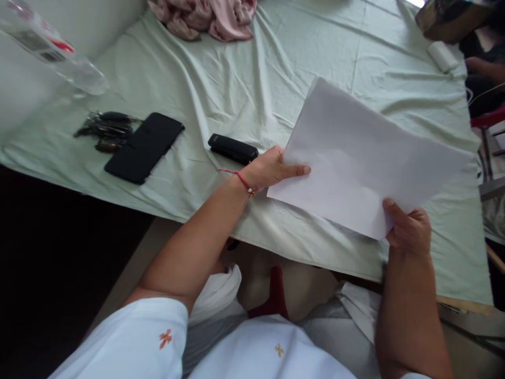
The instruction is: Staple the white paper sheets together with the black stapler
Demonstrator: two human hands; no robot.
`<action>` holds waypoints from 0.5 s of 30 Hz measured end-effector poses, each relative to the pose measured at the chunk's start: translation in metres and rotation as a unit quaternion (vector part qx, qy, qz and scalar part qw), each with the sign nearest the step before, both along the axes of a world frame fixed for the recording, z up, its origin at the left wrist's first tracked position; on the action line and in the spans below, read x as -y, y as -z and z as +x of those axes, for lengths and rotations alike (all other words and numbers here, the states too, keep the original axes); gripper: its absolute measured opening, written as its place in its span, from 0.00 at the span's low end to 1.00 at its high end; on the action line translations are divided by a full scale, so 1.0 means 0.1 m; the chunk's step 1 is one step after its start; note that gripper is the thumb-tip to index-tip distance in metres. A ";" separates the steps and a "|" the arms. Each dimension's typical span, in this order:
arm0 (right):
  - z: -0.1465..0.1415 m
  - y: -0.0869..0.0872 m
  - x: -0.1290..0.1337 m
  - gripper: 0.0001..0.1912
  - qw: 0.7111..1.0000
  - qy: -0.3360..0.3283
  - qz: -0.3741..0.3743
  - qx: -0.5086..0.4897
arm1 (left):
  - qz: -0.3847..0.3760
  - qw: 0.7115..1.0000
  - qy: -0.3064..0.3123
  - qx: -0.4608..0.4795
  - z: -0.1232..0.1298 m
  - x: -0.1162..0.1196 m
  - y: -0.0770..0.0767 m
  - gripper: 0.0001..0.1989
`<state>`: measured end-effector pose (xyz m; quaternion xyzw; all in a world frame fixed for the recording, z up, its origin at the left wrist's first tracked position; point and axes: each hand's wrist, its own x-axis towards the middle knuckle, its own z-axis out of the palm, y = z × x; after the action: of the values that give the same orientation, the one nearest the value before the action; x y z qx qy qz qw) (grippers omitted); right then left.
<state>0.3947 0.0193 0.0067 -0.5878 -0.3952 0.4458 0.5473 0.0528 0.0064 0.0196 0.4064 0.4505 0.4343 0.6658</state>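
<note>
Both of my hands grip a sheaf of blank white paper [351, 152], tilted above the cloth-covered table. My left hand [272, 171] is closed on its left edge, thumb lying on top and the other fingers hidden beneath. At the lower right corner my right hand [410, 229] pinches the paper, thumb on top and fingers curled under. How many sheets there are I cannot tell. Just left of my left hand lies a black stapler [232, 149], flat on the cloth.
A black phone [145, 147] lies at the left beside a bunch of keys [106, 129]. A clear plastic bottle [53, 50] is at the upper left. Crumpled pink cloth [209, 18] sits at the back. A white cylinder [442, 57] stands near the right edge of the pale green tablecloth [189, 181].
</note>
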 end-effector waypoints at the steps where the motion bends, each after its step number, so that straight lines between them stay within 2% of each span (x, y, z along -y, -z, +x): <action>1: 0.00 0.00 0.00 0.25 1.000 -0.001 0.001 0.001 | -0.004 1.000 0.000 0.000 0.00 0.00 0.00 0.23; 10: 0.01 0.02 -0.01 0.21 1.000 0.003 0.023 -0.009 | 0.017 1.000 0.002 0.008 0.01 0.01 -0.03 0.21; 15: -0.02 0.00 0.01 0.23 0.993 0.017 0.113 -0.027 | 0.149 0.986 -0.037 -0.063 -0.04 0.02 -0.01 0.15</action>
<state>0.3929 0.0187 0.0064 -0.5164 -0.4180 0.4046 0.6284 0.0492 0.0048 0.0205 0.5104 0.4364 0.4947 0.5517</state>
